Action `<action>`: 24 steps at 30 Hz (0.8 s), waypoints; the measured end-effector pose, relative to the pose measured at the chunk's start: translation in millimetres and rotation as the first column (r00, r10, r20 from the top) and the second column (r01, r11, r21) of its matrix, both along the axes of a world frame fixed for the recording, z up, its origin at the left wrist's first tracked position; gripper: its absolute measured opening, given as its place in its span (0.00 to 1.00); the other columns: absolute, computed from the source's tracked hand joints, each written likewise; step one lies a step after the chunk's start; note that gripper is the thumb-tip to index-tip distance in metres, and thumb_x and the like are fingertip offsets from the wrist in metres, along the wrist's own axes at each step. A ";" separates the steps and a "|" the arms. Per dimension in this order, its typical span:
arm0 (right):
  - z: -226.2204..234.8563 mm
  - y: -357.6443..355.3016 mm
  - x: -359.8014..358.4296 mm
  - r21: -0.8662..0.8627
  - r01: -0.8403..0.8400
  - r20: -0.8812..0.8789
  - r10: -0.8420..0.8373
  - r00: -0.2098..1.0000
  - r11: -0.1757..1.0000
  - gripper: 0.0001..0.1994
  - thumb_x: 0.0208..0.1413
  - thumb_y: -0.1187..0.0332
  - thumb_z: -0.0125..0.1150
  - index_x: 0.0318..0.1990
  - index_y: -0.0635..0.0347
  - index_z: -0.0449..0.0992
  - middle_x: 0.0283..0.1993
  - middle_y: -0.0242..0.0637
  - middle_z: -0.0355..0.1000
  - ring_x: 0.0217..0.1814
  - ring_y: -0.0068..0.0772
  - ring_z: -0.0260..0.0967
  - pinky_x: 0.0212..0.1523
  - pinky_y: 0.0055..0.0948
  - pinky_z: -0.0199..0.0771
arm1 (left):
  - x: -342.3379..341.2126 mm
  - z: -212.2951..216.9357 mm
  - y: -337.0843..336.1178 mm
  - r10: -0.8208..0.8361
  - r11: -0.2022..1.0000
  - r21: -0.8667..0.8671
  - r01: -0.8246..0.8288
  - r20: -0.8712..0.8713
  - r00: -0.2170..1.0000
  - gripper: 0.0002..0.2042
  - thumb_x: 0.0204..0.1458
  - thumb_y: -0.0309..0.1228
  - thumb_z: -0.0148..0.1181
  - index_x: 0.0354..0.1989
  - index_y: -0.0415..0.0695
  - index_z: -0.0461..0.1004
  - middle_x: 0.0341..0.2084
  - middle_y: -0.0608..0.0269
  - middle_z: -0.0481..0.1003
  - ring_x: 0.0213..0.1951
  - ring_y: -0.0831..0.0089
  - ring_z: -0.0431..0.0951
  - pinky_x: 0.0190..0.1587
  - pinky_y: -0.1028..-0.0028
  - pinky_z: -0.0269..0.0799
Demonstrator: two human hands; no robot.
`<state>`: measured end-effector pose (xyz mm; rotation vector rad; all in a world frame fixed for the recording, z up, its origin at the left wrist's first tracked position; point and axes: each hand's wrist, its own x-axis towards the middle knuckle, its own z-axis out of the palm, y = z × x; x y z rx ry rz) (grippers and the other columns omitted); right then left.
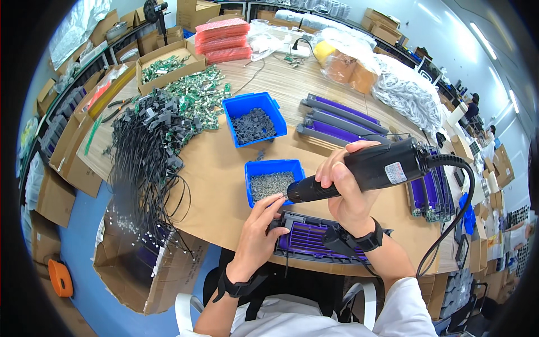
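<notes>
My right hand (352, 188) is wrapped round a black corded electric screwdriver (376, 168), held slanting with its nose down to the left. My left hand (257, 230) reaches its fingertips to that nose, at the edge of a blue bin (248, 182) full of small metal screws (272, 185). Its thumb is apart from the fingers, over the end of a long grey-and-purple slatted housing (314, 238) at the table's front edge. Whether a screw sits at the driver's tip is hidden. Black bands circle both wrists.
Behind stands a second blue bin (244, 105) of dark grey plastic parts. At left lie a heap of black cables (140, 146) and green circuit boards (196, 92). More purple-grey housings (342, 121) rest behind and at right. The screwdriver's cord (470, 191) loops down right.
</notes>
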<state>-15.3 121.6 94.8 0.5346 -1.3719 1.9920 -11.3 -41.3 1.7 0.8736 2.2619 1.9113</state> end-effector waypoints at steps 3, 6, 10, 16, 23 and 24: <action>-1.1 0.5 1.1 0.010 0.022 0.029 -0.023 0.999 1.000 0.18 0.51 0.85 0.57 0.49 0.65 0.63 0.27 0.39 0.69 0.27 0.27 0.70 0.32 0.28 0.73 | -0.3 -2.2 2.0 0.012 1.000 0.002 -0.012 -0.023 1.000 0.31 0.38 0.11 0.66 0.56 0.38 0.70 0.56 0.61 0.66 0.41 0.72 0.73 0.43 0.76 0.75; -1.7 2.1 0.7 0.038 0.021 0.016 -0.021 1.000 0.999 0.17 0.51 0.85 0.57 0.49 0.66 0.63 0.27 0.39 0.70 0.27 0.26 0.70 0.32 0.26 0.73 | -0.1 -0.8 1.5 0.005 1.000 0.002 -0.005 -0.043 0.999 0.30 0.39 0.11 0.66 0.56 0.37 0.70 0.57 0.60 0.66 0.42 0.72 0.73 0.44 0.76 0.75; -5.0 3.9 1.3 0.031 0.012 0.058 -0.014 0.998 0.999 0.17 0.52 0.85 0.57 0.48 0.66 0.64 0.27 0.38 0.70 0.28 0.25 0.71 0.31 0.25 0.73 | 0.3 -0.9 1.4 -0.006 1.000 0.014 0.006 -0.030 1.000 0.30 0.40 0.12 0.65 0.56 0.38 0.69 0.57 0.57 0.67 0.48 0.63 0.73 0.47 0.72 0.76; -5.1 4.1 3.4 0.049 0.012 0.102 -0.017 0.995 0.999 0.17 0.52 0.84 0.58 0.48 0.65 0.64 0.28 0.37 0.71 0.28 0.24 0.71 0.32 0.25 0.74 | 0.0 -1.6 0.8 -0.015 1.000 0.013 0.016 -0.056 0.998 0.29 0.40 0.12 0.64 0.56 0.38 0.69 0.57 0.55 0.67 0.51 0.58 0.73 0.48 0.69 0.76; -3.9 5.0 4.0 0.051 0.009 0.129 -0.015 0.992 0.999 0.17 0.52 0.83 0.59 0.48 0.65 0.65 0.28 0.36 0.71 0.28 0.23 0.71 0.32 0.25 0.74 | -0.1 -0.1 1.5 0.010 1.000 -0.012 -0.011 -0.103 0.995 0.29 0.39 0.11 0.65 0.54 0.40 0.71 0.54 0.60 0.68 0.42 0.69 0.75 0.45 0.73 0.76; -3.7 4.9 4.1 0.053 0.010 0.130 -0.017 0.991 0.999 0.17 0.52 0.83 0.60 0.48 0.65 0.65 0.28 0.36 0.71 0.29 0.23 0.71 0.32 0.25 0.74 | 0.0 -0.6 1.4 0.011 1.000 -0.011 -0.013 -0.105 0.994 0.29 0.39 0.11 0.65 0.54 0.40 0.71 0.54 0.59 0.68 0.42 0.69 0.75 0.45 0.73 0.76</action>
